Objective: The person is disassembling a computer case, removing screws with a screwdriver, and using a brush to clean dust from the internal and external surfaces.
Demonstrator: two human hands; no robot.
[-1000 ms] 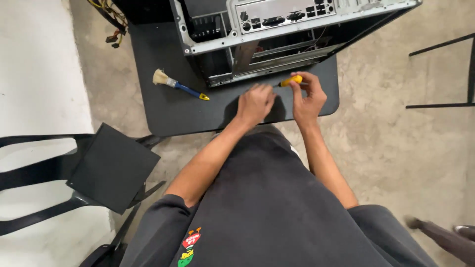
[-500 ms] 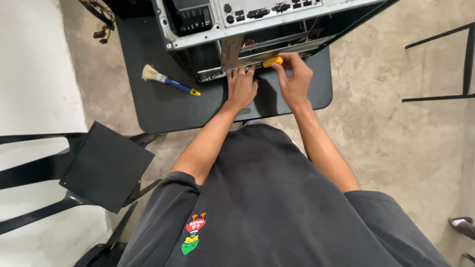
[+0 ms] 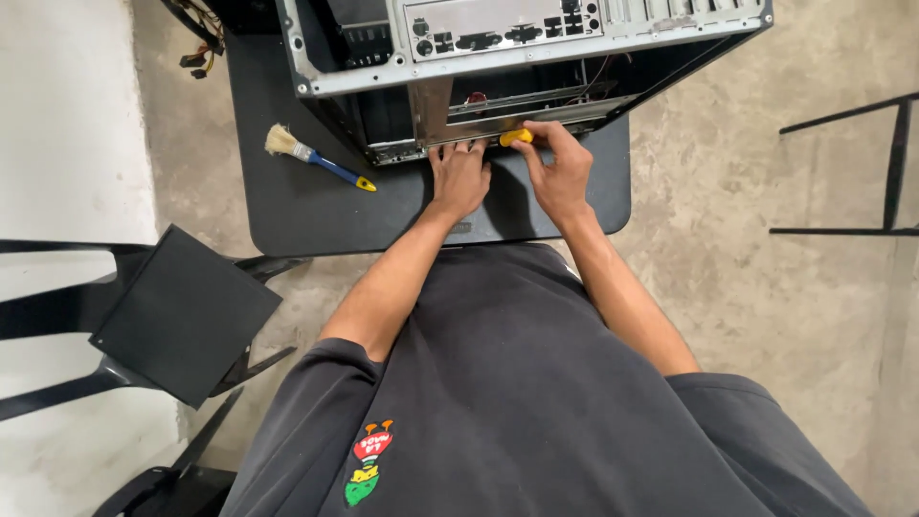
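An open desktop computer case (image 3: 498, 48) lies on a dark mat (image 3: 316, 206) on the concrete floor. My left hand (image 3: 459, 177) rests flat on the mat, its fingertips touching the case's lower metal edge. My right hand (image 3: 560, 168) grips a yellow-handled screwdriver (image 3: 515, 138), whose handle pokes out to the left against that same edge. The tool's tip is hidden by the case rim.
A paintbrush (image 3: 316, 158) with pale bristles and a blue and yellow handle lies on the mat to the left. A black side panel (image 3: 187, 311) leans on a black chair at lower left. Loose cables (image 3: 196, 53) lie at upper left. A black metal frame (image 3: 862, 163) stands right.
Both hands have moved forward from the mat's front part up to the case's lower edge. The screwdriver went with my right hand. The view has shifted a little.
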